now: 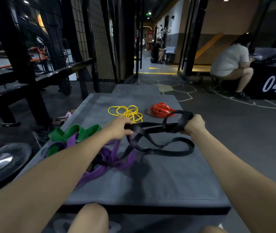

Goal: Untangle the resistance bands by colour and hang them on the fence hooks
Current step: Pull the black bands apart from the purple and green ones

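Observation:
Black resistance bands (157, 149) stretch between both hands above a grey mat (150, 182). My left hand (120, 128) grips one bunched end and my right hand (193, 125) grips the looped other end. Slack black loops trail down onto the mat. Purple bands (110, 158) lie tangled with the black ones under my left forearm. Green bands (73, 133) sit at the mat's left edge, mixed with purple. Yellow bands (127, 112) and red bands (160, 110) lie in separate piles at the far end. A black wire fence (90, 39) stands at the back left.
A weight plate (1, 160) lies on the floor at the left, beside a black bench frame (24, 91). At the right a person (229, 64) sits by a black box marked 04 (272, 81). Another person crouches far down the corridor. My knees show at the bottom.

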`<state>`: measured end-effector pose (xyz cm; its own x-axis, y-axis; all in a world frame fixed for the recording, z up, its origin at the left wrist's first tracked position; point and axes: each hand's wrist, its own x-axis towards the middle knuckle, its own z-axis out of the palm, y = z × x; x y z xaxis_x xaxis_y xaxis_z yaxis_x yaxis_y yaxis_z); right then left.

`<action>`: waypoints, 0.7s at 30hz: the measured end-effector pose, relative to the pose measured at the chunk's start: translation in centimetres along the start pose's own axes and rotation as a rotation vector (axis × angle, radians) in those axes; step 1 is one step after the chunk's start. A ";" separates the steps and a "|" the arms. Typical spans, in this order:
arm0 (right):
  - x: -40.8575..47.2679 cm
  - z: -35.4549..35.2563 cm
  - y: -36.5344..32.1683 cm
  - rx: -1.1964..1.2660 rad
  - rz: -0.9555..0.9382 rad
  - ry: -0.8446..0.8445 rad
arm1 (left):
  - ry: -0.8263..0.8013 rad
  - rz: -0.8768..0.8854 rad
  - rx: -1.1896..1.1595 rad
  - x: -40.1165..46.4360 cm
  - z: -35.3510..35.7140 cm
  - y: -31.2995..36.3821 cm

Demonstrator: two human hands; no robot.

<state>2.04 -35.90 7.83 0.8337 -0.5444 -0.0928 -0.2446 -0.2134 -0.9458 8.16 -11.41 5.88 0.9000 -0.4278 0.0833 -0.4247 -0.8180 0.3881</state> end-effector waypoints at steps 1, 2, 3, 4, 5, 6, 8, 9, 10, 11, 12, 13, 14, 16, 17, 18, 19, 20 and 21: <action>0.2 -0.1 -0.2 -0.008 0.002 -0.007 | 0.016 -0.003 -0.117 0.2 -0.7 0.1; 0.3 -0.1 -0.5 -0.022 0.005 -0.018 | 0.020 -0.011 -0.253 0.3 -1.6 0.3; 0.2 -0.1 -0.9 -0.050 0.007 -0.056 | 0.009 -0.010 -0.387 0.3 -2.5 0.6; 0.1 -0.2 -1.2 -0.065 0.010 -0.116 | -0.002 -0.011 -0.499 0.5 -3.4 0.7; 0.1 -0.2 -1.5 -0.059 0.016 -0.170 | 0.004 -0.003 -0.594 0.6 -4.2 0.9; 0.1 -0.2 -1.7 -0.031 0.024 -0.218 | 0.030 0.005 -0.689 0.8 -4.9 1.0; -0.4 -0.4 -2.1 0.043 0.035 -0.325 | 0.092 0.013 -0.842 1.3 -6.3 1.2; -0.4 -0.4 -2.3 0.021 0.028 -0.360 | 0.113 0.024 -0.865 1.5 -6.8 1.3; -0.6 -0.5 -2.5 -0.039 0.013 -0.376 | 0.115 0.041 -0.862 1.7 -7.2 1.4; -0.4 -0.4 -2.8 -0.134 -0.023 -0.360 | 0.099 0.062 -0.840 1.8 -7.5 1.6; -0.4 0.0 -3.3 -0.247 -0.081 -0.326 | 0.079 0.081 -0.815 1.9 -7.5 1.7; -0.4 0.4 -3.7 -0.337 -0.163 -0.302 | 0.065 0.100 -0.799 1.9 -7.6 2.0; -0.7 1.0 -4.2 -0.373 -0.243 -0.298 | 0.062 0.114 -0.799 2.0 -7.5 2.2; -1.5 2.6 -5.1 -0.287 -0.345 -0.397 | 0.075 0.141 -0.864 2.0 -7.5 3.0; -2.0 3.5 -5.3 -0.217 -0.354 -0.457 | 0.086 0.153 -0.932 1.9 -7.6 3.5; -2.2 4.4 -5.4 -0.153 -0.372 -0.498 | 0.094 0.168 -1.009 1.9 -7.9 4.1; -2.4 5.1 -5.6 -0.090 -0.369 -0.527 | 0.098 0.184 -1.075 1.9 -8.3 4.6; -2.7 5.6 -5.7 -0.026 -0.354 -0.550 | 0.103 0.198 -1.117 2.0 -8.8 5.1; -2.8 6.0 -5.8 0.030 -0.336 -0.578 | 0.109 0.210 -1.144 2.0 -9.3 5.6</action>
<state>4.12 -28.29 11.70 0.9953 0.0718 0.0644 0.0814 -0.2679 -0.9600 8.49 -13.31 16.77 0.8496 -0.4330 0.3010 -0.2802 0.1129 0.9533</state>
